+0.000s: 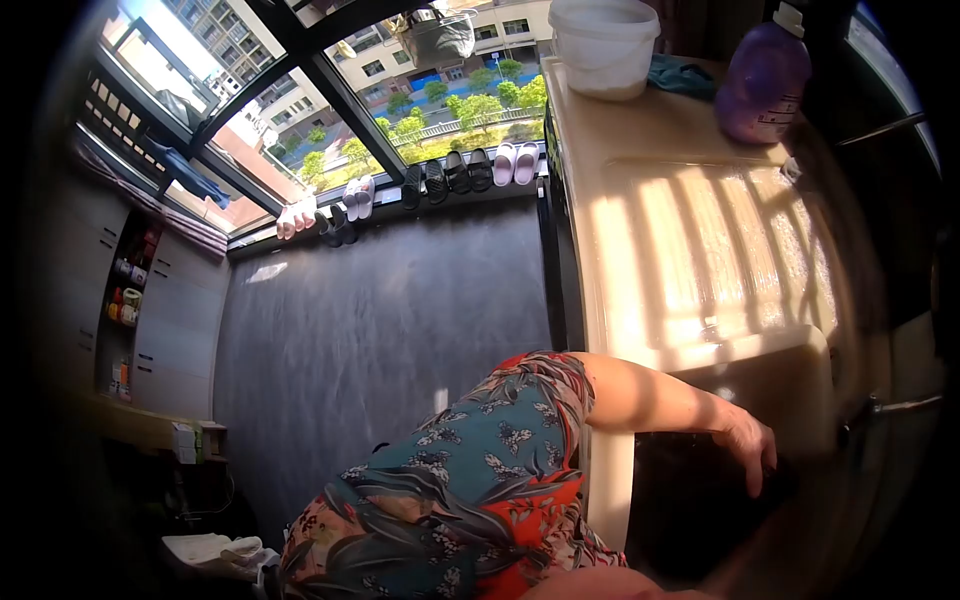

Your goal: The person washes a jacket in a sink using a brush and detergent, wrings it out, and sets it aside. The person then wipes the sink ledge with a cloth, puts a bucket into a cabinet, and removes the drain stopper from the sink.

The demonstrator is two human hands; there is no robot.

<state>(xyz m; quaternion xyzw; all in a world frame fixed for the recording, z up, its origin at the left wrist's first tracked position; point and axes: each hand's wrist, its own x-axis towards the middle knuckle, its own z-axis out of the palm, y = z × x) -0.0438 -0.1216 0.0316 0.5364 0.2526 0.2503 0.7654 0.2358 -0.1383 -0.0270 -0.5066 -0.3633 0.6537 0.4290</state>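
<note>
My right arm point(612, 583) runs along the bottom edge, its hand lost in shadow, and my left hand point(746, 445) hangs fingers-down over the cream sink point(616, 485); I can't tell whether either grip is clamped on anything. Farther off, a purple bottle point(762, 85) and white bucket point(604, 52) stand on the sunlit counter point(650, 240).

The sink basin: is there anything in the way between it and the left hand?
Nothing visible. The left hand reaches over the sink basin, while the purple bottle and white bucket stand well off on the counter. The basin's depths are too dark to tell what lies there.
</note>
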